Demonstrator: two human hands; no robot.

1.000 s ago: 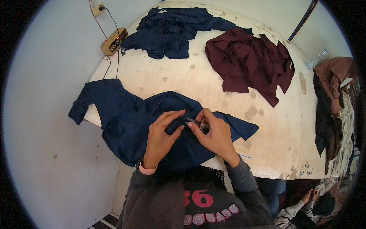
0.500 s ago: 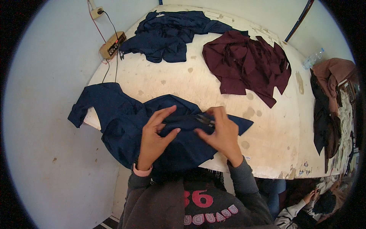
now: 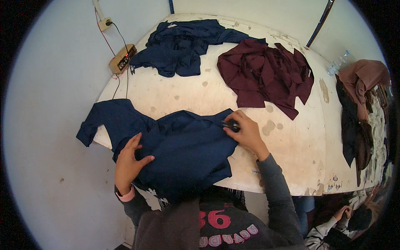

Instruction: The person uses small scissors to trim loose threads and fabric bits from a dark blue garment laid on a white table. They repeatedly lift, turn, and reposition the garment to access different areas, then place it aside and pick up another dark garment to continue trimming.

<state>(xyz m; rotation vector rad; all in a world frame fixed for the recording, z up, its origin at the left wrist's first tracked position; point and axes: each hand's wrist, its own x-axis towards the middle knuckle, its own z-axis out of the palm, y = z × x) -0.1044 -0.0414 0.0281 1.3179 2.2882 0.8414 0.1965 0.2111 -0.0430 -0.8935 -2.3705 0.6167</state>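
Note:
A navy blue garment (image 3: 183, 146) lies spread over the near edge of the table, a sleeve stretching to the left. My left hand (image 3: 130, 162) rests on its left part, fingers and thumb apart, holding nothing. At the garment's upper right edge, my right hand (image 3: 246, 131) is closed around small dark thread snips (image 3: 231, 125), whose tips point left over the cloth. The fingers partly hide the snips. Whether my right hand also pinches the cloth is unclear.
Farther back on the wooden table (image 3: 191, 93) lie another navy garment (image 3: 179, 50) and a maroon garment (image 3: 266, 75). A corded box (image 3: 123, 59) is by the left wall. At right are a plastic bottle (image 3: 338, 63) and brown cloth (image 3: 362, 79). Another person's hands (image 3: 342, 212) show lower right.
My hands have moved apart: the left to the lower left, the right slightly right. The garment's right part, earlier bunched between them, now lies flatter. The snips remain in my right hand.

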